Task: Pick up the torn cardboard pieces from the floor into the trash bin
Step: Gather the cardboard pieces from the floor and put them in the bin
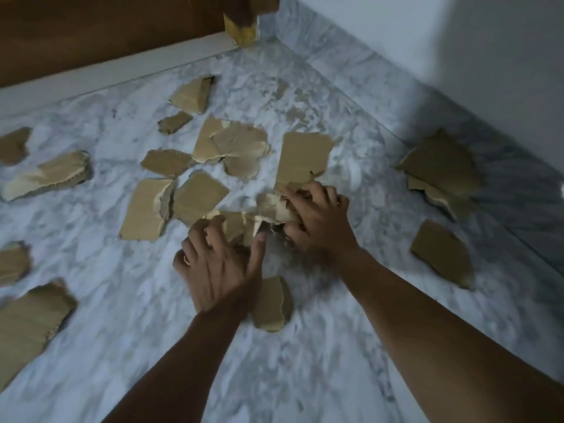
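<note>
Both hands are down among the cardboard pieces (200,198) strewn over the marble floor (305,346); the right hand (320,227) has its fingers (317,190) curled round a crumpled bunch of them, the left hand (219,267) clutches another piece just beside it, and many more lie flat all around, some out by the wall (457,41). They look light, dry and fairly stiff with ragged edges, so I'd expect a flat one to need a fingertip under an edge on that smooth stone; stacked, they should pinch easily. Wooden furniture (106,25) stands behind; no trash bin is in sight.
</note>
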A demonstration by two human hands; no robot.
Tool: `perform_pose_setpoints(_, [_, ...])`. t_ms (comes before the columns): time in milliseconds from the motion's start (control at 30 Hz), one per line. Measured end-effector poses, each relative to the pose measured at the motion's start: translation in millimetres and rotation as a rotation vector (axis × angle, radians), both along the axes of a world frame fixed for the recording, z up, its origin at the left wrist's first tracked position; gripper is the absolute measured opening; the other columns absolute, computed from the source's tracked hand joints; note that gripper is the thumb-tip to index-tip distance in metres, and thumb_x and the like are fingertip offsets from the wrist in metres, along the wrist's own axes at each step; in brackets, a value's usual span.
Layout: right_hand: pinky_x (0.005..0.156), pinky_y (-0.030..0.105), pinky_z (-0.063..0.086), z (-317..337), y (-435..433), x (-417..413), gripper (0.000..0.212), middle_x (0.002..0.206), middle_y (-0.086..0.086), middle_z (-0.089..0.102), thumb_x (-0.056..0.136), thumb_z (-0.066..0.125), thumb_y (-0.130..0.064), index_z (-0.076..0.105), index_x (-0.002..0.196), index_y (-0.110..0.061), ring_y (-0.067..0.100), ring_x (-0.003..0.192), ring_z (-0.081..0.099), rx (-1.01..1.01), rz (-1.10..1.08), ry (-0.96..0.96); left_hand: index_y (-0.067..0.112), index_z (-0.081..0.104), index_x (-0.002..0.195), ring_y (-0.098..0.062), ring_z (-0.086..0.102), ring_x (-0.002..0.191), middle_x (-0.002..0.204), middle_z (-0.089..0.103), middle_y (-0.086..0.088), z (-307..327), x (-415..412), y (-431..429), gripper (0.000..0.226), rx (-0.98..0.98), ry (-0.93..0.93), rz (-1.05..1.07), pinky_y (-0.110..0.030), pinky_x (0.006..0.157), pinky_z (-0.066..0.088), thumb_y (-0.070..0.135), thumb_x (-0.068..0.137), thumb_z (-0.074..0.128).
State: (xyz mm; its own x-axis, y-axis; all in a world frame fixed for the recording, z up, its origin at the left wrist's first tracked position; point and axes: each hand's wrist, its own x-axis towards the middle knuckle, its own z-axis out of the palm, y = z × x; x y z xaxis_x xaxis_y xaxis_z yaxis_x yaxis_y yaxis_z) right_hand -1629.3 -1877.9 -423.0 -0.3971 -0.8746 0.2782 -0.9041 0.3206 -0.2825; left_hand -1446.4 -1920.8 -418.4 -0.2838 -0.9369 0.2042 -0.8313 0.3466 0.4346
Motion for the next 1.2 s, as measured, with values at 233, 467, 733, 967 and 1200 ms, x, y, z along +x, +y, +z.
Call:
perform_pose_setpoints(233, [0.112,0.078,-0.002,22.3,-47.3,-28.1,0.102,0.170,0.011,-0.007,0.071,0.041,-0.095,0.033,0.152,-0.033,0.040,0.154,-0.006,0.148,-0.285,-0.304,0.036,0.012,0.160,-0.040,-0.018,0.154,0.171,-0.007,-0.003,8.0,7.8,-90.3,0.117,0.145,-0.140,-0.013,-0.072,0.115,-0.011,0.100,0.066,0.040])
perform_pose_setpoints(467, [0.106,0.077,-0.017,18.4,-117.1,-30.0,0.112,0.166,0.017,-0.023,0.064,0.017,-0.104,-0.014,0.156,-0.047,0.044,0.150,-0.026,0.404,-0.307,-0.437,0.049,0.008,0.159,-0.043,0.000,0.154,0.171,0.003,-0.001,11.0,9.5,-131.2,0.116,0.331,-0.376,0.015,-0.067,0.118,0.007,0.107,0.059,0.019])
perform_pose_setpoints(733, [0.111,0.075,0.010,29.8,-203.1,25.6,0.078,0.154,0.017,0.029,0.075,0.038,-0.091,0.038,0.140,-0.047,0.048,0.143,0.022,0.496,-0.180,-0.258,0.035,0.035,0.150,-0.039,0.041,0.122,0.136,0.039,-0.012,12.0,25.8,-132.1,0.103,0.201,-0.298,0.143,-0.051,0.093,0.038,0.098,0.068,0.039])
perform_pose_setpoints(967, [0.109,0.060,0.027,56.4,-193.8,20.2,0.099,0.155,0.013,0.021,0.070,0.084,-0.056,0.030,0.151,-0.039,0.045,0.142,0.020,0.610,-0.134,-0.350,0.012,0.045,0.135,-0.038,0.041,0.126,0.133,0.046,-0.017,23.3,42.6,-134.9,0.090,0.295,-0.325,0.190,-0.051,0.097,0.039,0.083,0.080,0.053])
perform_pose_setpoints(1200, [0.110,0.071,0.022,60.6,-130.8,13.2,0.070,0.146,0.009,0.027,0.076,0.078,-0.058,0.045,0.134,-0.039,0.044,0.141,0.019,0.734,-0.038,-0.366,0.012,0.038,0.140,-0.039,0.038,0.131,0.138,0.039,-0.015,38.8,50.4,-122.9,0.085,0.432,-0.186,0.163,-0.054,0.099,0.039,0.067,0.082,0.069])
